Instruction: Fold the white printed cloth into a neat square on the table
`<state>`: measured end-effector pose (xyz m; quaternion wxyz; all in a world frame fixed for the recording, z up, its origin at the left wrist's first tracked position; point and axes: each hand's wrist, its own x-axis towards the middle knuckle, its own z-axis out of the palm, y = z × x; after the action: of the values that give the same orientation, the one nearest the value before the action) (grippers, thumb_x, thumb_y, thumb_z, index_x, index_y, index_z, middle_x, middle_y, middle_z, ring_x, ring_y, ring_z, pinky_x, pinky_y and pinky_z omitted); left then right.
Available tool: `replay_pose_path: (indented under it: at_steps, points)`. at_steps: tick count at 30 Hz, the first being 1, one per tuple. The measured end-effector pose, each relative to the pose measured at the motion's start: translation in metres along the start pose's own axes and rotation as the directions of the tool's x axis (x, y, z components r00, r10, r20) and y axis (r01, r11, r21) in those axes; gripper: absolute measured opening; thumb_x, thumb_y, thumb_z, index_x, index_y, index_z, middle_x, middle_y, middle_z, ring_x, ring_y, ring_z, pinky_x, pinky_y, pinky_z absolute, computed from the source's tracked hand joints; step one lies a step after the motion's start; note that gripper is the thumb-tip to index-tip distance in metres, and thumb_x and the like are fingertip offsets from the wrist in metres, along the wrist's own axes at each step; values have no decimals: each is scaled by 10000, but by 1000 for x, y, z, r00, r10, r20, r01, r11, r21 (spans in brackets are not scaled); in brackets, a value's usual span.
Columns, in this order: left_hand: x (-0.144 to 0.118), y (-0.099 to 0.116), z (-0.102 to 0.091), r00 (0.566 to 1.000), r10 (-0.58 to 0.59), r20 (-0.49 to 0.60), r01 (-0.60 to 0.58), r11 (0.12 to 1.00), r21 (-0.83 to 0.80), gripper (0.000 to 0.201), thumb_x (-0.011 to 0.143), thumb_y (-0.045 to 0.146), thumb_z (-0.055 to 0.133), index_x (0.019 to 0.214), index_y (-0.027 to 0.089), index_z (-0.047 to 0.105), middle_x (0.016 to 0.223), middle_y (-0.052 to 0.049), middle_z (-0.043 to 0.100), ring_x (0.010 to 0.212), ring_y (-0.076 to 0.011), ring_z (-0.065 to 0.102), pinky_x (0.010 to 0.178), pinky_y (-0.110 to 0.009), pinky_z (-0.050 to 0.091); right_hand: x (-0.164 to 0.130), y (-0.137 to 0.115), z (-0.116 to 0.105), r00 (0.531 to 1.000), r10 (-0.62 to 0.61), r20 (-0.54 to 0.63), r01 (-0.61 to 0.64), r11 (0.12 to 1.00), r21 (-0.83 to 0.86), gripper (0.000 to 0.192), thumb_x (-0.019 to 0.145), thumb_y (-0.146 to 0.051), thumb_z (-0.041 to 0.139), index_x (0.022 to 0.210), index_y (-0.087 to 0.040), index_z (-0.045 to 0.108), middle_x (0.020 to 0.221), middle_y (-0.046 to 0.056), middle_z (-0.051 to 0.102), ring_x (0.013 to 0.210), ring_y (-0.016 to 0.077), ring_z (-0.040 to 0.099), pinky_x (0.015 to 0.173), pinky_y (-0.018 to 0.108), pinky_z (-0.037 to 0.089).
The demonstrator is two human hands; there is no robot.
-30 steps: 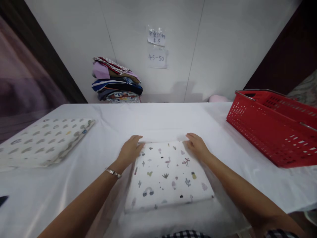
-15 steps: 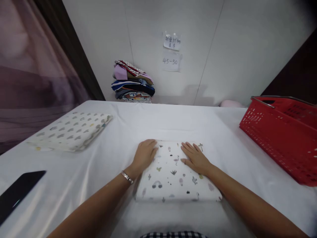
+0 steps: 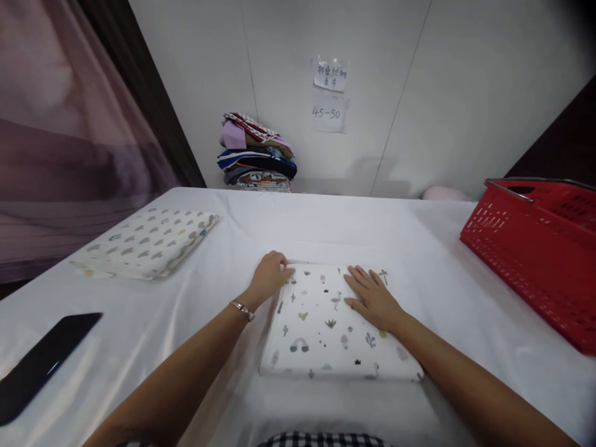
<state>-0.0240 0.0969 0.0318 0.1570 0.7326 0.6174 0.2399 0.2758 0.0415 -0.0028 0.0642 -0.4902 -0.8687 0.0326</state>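
A folded white cloth [image 3: 321, 335] printed with cacti, flamingos and rainbows lies in front of me on the white-covered table. At its far left corner, my left hand [image 3: 270, 276] has its thumb on top and its fingers curled at the edge, closed on the corner; the fingertips are partly hidden. My right hand [image 3: 372, 301] lies flat on the far right part of the cloth, fingers stretched out and a little apart.
Another folded cloth [image 3: 149, 242] with grey cloud-like shapes is at the far left. A black flat object [image 3: 46, 360] lies near left. To the right stands a red basket [image 3: 535, 261]. Stacked fabrics [image 3: 258, 152] sit beyond the table by the wall.
My left hand has shifted from the cloth's left side to its far left corner, and its fingers have curled there. My right hand stays flat. The whole view has shifted slightly.
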Motion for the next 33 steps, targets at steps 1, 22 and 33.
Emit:
replay_pose_path:
  at_steps: [1, 22, 33]
  points:
    - [1, 1, 0, 1000, 20, -14, -21, 1000, -15, 125, 720, 309, 570, 719, 190, 534, 843, -29, 562, 856, -190, 513, 751, -296, 396, 0, 0, 0, 1000, -2, -5, 2, 1000, 1, 618, 915, -569, 217, 1433, -235, 245, 1511, 48, 169, 1389, 229, 122, 1117, 464, 139]
    - [17, -17, 30, 979, -197, -44, 177, 944, -279, 273, 800, 430, 500, 955, 224, 589, 842, -4, 646, 775, -156, 587, 701, -264, 428, 35, -59, -52, 988, -127, 90, 110, 979, 172, 665, 901, -601, 196, 1450, -225, 188, 1523, 53, 99, 1398, 235, 40, 1123, 473, 56]
    - [24, -20, 23, 969, -245, -9, 215, 867, -449, 341, 777, 481, 492, 762, 170, 630, 702, -13, 646, 669, -148, 569, 644, -260, 432, 95, -95, 3, 980, -192, 53, 183, 972, 145, 713, 896, -610, 158, 1433, -148, 233, 1510, 100, 160, 1393, 245, 83, 1113, 472, 49]
